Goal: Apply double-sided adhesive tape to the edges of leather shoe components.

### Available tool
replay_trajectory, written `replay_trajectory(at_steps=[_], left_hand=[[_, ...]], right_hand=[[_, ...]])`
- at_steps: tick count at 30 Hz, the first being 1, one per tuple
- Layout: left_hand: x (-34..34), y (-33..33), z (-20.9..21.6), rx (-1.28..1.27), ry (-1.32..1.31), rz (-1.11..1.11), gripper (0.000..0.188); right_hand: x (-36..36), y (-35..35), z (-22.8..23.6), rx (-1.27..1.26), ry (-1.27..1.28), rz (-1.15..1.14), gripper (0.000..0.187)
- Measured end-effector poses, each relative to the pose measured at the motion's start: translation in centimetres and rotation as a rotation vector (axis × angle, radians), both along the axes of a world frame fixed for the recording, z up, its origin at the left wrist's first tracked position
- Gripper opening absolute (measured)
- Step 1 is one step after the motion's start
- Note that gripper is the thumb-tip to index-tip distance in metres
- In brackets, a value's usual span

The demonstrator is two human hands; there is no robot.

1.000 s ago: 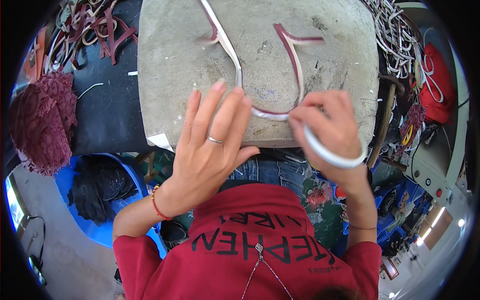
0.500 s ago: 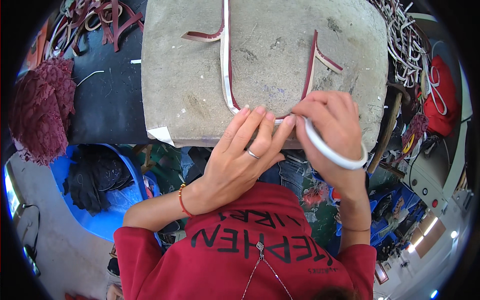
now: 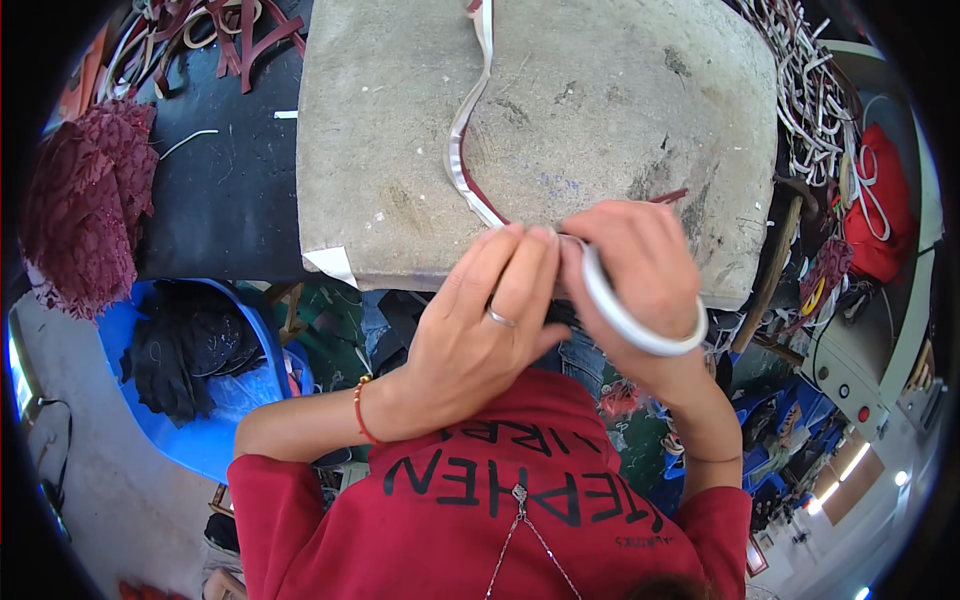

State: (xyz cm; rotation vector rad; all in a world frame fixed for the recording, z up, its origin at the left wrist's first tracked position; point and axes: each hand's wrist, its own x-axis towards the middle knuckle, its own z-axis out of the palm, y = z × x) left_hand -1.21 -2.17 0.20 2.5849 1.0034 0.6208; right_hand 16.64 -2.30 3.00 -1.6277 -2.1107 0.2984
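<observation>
A narrow strip of maroon and cream trim with a white band along it (image 3: 457,165) runs down a grey stone-like slab (image 3: 590,120) to my fingertips. My left hand (image 3: 475,320), its fingers together, pinches the strip near the slab's front edge. Close beside it, my right hand (image 3: 640,290) has its fingers curled and is slightly blurred, gripping the strip where it bends. A white ring-like band (image 3: 625,325) arcs around my right hand to the wrist. The strip's maroon tail (image 3: 672,196) pokes out beyond my right hand; the rest there is hidden.
Maroon patterned material (image 3: 85,200) hangs at the black table's left edge. Below it stands a blue tub (image 3: 180,440) with dark cloth. Leather-like strips (image 3: 245,40) lie at the far left. White strips (image 3: 800,90), a hammer (image 3: 790,215) and a red bag (image 3: 880,200) are on the right.
Both hands have drawn together, the right shifting left. The strip, formerly smooth, now waves and has slid up its far end. Its right leg has dropped behind my right hand.
</observation>
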Motion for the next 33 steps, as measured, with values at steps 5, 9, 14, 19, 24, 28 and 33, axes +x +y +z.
replay_trajectory(at_steps=[5, 9, 14, 19, 24, 28, 33], left_hand=[[-0.8, 0.6, -1.0, 0.150, 0.079, -0.052, 0.068], [0.0, 0.6, -0.7, 0.162, 0.087, -0.012, 0.062], [0.8, 1.3, 0.6, 0.122, 0.143, 0.011, 0.059], [2.1, 2.3, 2.1, -0.030, 0.154, -0.089, 0.064], [4.2, 3.0, 1.2, -0.065, 0.103, -0.179, 0.073], [4.1, 3.3, 0.9, -0.007, 0.149, -0.217, 0.079], [4.9, 4.4, 1.5, -0.009, 0.166, -0.232, 0.079]], right_hand=[[4.0, 1.2, 1.8, -0.242, 0.281, -0.146, 0.022], [4.4, 1.8, 1.3, -0.134, 0.095, 0.027, 0.015], [4.1, 1.6, 1.6, -0.189, 0.249, -0.152, 0.014], [6.2, 1.7, 0.8, -0.178, 0.203, -0.045, 0.018], [5.7, 1.6, 1.0, -0.237, 0.254, -0.168, 0.023], [9.0, 2.3, 2.2, -0.324, 0.339, -0.207, 0.018], [9.1, 2.3, 0.7, -0.157, 0.140, -0.110, 0.011]])
